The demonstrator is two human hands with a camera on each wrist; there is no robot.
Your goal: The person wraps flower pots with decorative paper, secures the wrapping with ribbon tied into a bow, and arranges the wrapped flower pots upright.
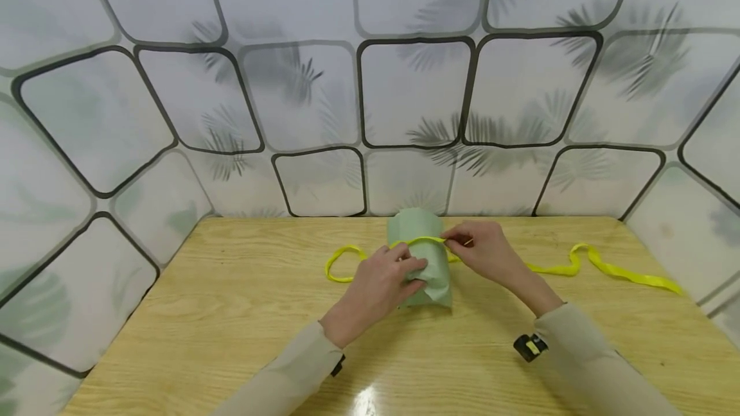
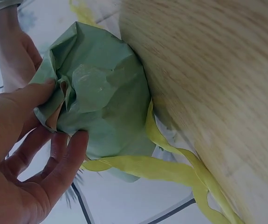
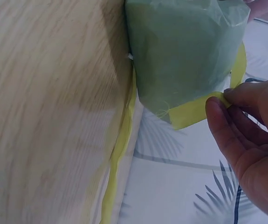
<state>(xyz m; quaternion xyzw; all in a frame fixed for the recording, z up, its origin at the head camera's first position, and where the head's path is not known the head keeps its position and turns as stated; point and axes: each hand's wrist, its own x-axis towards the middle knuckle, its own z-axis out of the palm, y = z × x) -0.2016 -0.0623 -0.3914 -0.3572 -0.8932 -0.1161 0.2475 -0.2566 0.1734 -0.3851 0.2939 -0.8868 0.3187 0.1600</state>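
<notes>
A package wrapped in green paper [image 1: 417,226] lies on the table, its near end crumpled and folded. My left hand [image 1: 378,284] holds it, thumb on the folded paper end [image 2: 61,95] and fingers curled along the side. A yellow ribbon [image 1: 428,239] crosses over the package and also runs under it. My right hand [image 1: 482,249] pinches this ribbon between thumb and fingertips, close to the package's right side. In the right wrist view, the ribbon's frayed cut end [image 3: 185,115] sticks out past those fingertips.
To the left of the package, the ribbon forms a loop [image 1: 328,268] on the wooden table [image 1: 231,313]. Its long tail [image 1: 630,275] trails in waves to the right. Behind the table hangs a patterned covering [image 1: 413,95] with leaf prints, which also lines both sides.
</notes>
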